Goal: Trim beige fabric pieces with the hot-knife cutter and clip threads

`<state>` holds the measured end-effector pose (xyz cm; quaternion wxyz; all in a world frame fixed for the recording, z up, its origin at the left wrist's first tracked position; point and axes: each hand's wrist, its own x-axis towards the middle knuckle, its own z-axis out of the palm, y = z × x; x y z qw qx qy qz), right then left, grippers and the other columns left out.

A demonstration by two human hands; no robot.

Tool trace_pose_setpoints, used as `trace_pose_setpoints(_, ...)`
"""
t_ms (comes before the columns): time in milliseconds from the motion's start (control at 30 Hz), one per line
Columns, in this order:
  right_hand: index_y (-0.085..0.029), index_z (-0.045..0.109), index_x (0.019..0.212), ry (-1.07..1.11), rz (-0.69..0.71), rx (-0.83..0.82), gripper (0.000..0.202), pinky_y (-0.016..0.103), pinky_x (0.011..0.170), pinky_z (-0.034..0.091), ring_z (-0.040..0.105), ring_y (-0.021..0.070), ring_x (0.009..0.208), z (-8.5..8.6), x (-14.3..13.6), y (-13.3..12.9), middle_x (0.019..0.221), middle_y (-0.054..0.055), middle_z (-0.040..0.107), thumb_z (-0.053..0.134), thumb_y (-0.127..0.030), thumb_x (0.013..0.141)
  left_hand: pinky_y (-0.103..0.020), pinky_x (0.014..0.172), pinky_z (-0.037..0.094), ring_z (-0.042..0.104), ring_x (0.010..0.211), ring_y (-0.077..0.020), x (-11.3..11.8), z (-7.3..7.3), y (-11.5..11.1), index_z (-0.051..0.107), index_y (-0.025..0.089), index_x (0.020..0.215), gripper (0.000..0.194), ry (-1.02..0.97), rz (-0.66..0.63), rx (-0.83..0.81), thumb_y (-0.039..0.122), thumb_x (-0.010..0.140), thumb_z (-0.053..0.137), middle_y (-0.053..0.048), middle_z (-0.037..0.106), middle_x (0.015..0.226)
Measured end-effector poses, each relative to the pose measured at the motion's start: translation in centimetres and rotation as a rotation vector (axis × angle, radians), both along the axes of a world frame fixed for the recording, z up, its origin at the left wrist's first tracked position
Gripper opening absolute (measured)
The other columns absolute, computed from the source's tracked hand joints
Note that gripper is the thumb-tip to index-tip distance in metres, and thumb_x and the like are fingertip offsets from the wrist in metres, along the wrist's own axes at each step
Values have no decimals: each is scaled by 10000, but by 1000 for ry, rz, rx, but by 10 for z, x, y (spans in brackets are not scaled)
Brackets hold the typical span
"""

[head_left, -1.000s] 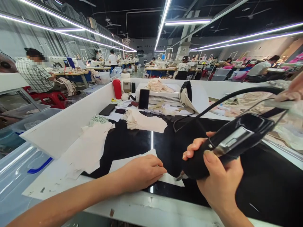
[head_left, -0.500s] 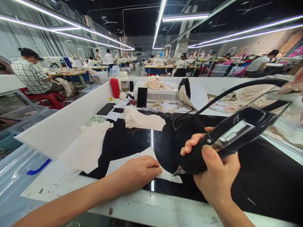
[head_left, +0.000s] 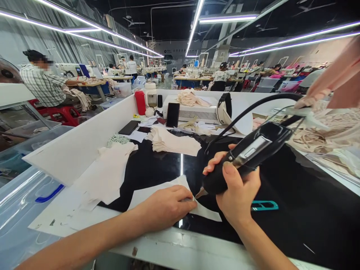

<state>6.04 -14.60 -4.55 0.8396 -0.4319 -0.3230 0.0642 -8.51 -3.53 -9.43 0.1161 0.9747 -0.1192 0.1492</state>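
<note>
A pale fabric piece (head_left: 206, 212) with a curved edge lies on the black tabletop. My left hand (head_left: 171, 204) rests on it, fingers curled and pressed together to pin it down; a small grey spot by the fingertips is too hidden to name. In my right hand (head_left: 239, 191) is a black corded power tool (head_left: 250, 148) with a silver plate and a narrow metal tip. That tip meets the fabric's edge right beside my left fingertips. Behind my right wrist, a flat teal-handled tool (head_left: 266, 205) lies partly hidden.
Fabric stacks lie at left (head_left: 112, 176) and further back (head_left: 174, 141). A phone (head_left: 172, 114) stands before a white vented box (head_left: 197, 112). The tool's black cable (head_left: 250, 107) arches rightward. Blurred pink cloth (head_left: 332, 75) hangs at right. Co-workers sit beyond.
My right hand has brought the power tool leftward, its tip now close to my left fingers. The teal tool has come into sight. Pink cloth has entered at the upper right.
</note>
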Motion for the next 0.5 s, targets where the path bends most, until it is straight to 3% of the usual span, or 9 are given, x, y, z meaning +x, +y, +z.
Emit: trace_pose_setpoints(500,-273,600,1144,-4,-4,5,366,307,578,551,611,138,616,2,-1,-9,809,-45,659,795,-323,839,-343,965,577,660,1058,-230,0,-2,0,661,141,1260,289,-14,-3,28,112,1002,535,-117,675,1187)
